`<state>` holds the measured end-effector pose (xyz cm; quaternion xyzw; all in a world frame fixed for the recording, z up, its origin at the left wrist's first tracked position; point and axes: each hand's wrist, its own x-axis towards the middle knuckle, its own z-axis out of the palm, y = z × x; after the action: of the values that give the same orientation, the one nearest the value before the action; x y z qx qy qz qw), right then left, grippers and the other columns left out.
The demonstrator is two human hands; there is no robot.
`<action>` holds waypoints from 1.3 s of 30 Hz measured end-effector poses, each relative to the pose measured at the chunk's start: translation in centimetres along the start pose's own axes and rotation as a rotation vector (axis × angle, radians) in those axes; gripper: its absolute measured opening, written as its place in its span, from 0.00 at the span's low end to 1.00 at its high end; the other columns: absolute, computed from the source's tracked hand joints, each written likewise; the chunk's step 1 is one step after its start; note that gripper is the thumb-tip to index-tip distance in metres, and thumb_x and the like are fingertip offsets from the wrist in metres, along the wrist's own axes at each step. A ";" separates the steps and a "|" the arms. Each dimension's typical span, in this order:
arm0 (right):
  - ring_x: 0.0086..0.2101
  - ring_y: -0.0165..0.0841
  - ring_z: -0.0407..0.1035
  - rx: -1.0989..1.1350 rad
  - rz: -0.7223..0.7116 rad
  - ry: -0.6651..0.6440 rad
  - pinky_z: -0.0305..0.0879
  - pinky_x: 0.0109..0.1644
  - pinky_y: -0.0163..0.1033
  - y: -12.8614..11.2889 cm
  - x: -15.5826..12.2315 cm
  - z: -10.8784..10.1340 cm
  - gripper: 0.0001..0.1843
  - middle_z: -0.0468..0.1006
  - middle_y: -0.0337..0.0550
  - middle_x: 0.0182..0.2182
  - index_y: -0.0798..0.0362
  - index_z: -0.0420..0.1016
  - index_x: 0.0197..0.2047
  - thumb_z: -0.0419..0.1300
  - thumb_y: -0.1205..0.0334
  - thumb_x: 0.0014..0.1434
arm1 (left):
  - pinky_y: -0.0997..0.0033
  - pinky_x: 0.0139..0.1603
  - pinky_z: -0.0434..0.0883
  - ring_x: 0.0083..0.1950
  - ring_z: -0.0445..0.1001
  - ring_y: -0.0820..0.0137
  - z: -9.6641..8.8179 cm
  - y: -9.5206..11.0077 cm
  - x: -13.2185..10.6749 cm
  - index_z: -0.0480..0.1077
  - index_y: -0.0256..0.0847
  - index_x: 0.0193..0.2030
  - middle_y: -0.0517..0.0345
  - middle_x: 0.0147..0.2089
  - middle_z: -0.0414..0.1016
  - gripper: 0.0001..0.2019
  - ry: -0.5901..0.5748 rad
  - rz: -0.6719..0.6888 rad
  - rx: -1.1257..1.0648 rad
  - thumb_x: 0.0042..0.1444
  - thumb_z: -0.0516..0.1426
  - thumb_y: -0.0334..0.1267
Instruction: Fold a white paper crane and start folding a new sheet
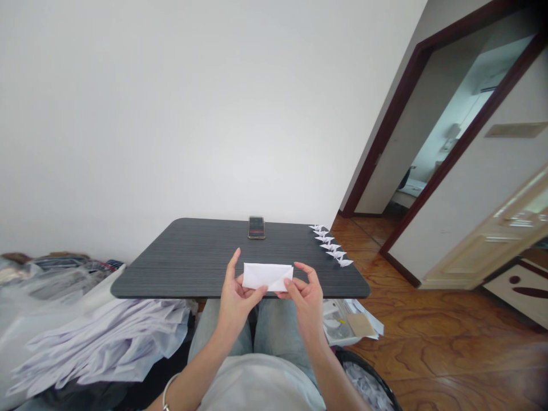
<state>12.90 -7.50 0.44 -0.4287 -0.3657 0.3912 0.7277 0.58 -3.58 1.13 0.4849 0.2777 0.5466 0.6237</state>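
A folded white paper (267, 275) is held up over the near edge of the dark grey table (184, 262). My left hand (236, 297) pinches its left end, thumb in front and fingers raised behind. My right hand (303, 294) pinches its right end between thumb and fingers. The paper is a flat, long rectangle with a diagonal crease showing.
A phone (256, 227) lies at the table's far edge. Several small folded white paper figures (330, 246) line the right side. A pile of white sheets (107, 342) lies to my left. More papers (351, 325) and a bin (368, 382) sit on the wooden floor at right.
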 end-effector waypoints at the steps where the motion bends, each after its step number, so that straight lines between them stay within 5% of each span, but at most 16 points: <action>1: 0.23 0.27 0.72 -0.004 0.001 0.000 0.71 0.28 0.31 0.0 0.1 -0.1 0.23 0.78 0.33 0.22 0.51 0.57 0.46 0.62 0.60 0.49 | 0.76 0.39 0.72 0.34 0.75 0.73 0.0 0.0 0.0 0.37 0.47 0.64 0.59 0.34 0.77 0.49 0.006 -0.004 0.001 0.40 0.63 0.28; 13: 0.24 0.29 0.73 -0.016 0.064 -0.031 0.72 0.29 0.32 0.8 0.7 -0.7 0.12 0.80 0.39 0.25 0.56 0.72 0.33 0.63 0.57 0.47 | 0.77 0.31 0.74 0.32 0.73 0.74 -0.5 -0.4 0.3 0.61 0.37 0.53 0.58 0.37 0.75 0.30 0.030 -0.076 -0.013 0.41 0.63 0.34; 39: 0.26 0.31 0.73 -0.055 0.065 -0.064 0.72 0.30 0.34 0.8 0.8 -0.8 0.12 0.79 0.38 0.24 0.56 0.73 0.33 0.63 0.56 0.48 | 0.73 0.31 0.73 0.34 0.74 0.69 -0.3 -1.3 1.0 0.68 0.33 0.45 0.51 0.38 0.76 0.24 0.032 -0.148 -0.019 0.37 0.65 0.34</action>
<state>13.78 -6.82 -0.41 -0.4474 -0.3856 0.4178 0.6903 1.14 -2.44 0.02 0.4480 0.3176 0.5094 0.6625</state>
